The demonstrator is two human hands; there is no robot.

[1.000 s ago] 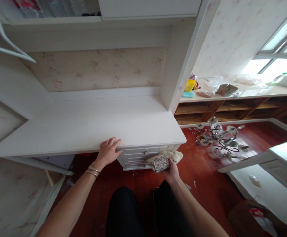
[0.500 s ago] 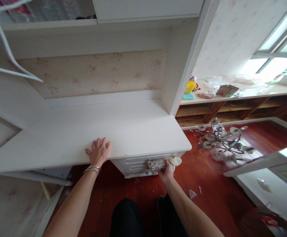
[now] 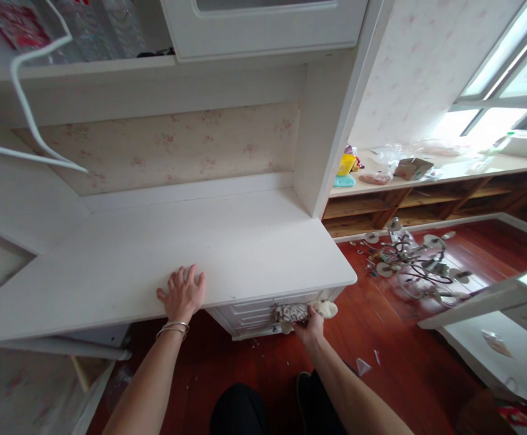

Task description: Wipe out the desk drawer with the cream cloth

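My left hand [image 3: 182, 294] lies flat on the front part of the white desk top [image 3: 227, 254], its fingers spread and nothing in them. Below the desk's front edge, my right hand [image 3: 310, 328] is closed around a soft, grey-and-white patterned cloth bundle [image 3: 292, 312] with a cream, rounded end. Whether the bundle is a rag or a soft toy I cannot make out. Behind it is the panelled front of a white drawer cabinet [image 3: 245, 317], with a small dark knob showing just under the bundle.
White shelving above the desk holds plastic bottles [image 3: 122, 27] and a red packet [image 3: 16, 24]. A white cable [image 3: 28, 115] hangs at upper left. On the red wooden floor [image 3: 358, 320] to the right lies a dismantled chandelier [image 3: 420, 260]. Beyond, a low shelf [image 3: 381, 188] carries a cardboard box [image 3: 413, 168].
My view has tilted slightly upward, so more of the upper shelf shows. Both hands keep nearly the same places at the desk, the right one still holding the cloth bundle.
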